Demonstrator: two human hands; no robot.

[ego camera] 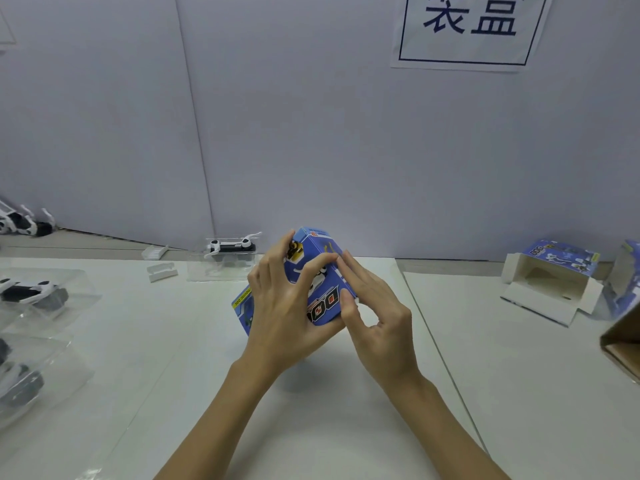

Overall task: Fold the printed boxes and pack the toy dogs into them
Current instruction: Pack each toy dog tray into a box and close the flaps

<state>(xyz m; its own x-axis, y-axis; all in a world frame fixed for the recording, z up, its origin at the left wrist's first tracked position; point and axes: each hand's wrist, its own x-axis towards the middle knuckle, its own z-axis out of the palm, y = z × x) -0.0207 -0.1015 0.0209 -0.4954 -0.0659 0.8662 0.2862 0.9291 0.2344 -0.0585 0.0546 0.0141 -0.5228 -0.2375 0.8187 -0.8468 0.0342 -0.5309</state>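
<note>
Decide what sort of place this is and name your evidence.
Probably a toy-packing workstation: a printed box being folded, toy dogs in clear trays, and an opened box waiting on the white table.

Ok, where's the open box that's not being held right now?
In the head view, the open box lies on the table at far right, near the wall, beside a brown carton.
</note>
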